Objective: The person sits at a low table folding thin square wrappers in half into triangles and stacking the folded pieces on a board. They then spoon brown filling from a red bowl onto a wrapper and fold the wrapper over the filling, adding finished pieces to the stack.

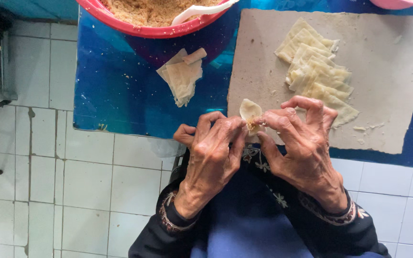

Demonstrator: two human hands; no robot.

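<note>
Pinched a filled dumpling wrapper (250,113) between fingertips of left hand (212,148) and right hand (302,143), fingers curled close, above the grey board (388,71).

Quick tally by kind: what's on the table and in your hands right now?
Red bowl of filling: 1
White spoon in it: 1
Grey board: 1
Wrapper piles: 2, one on the board, one on the blue table
Half-folded dumpling between left hand and right hand: 1
Total: 6
</note>
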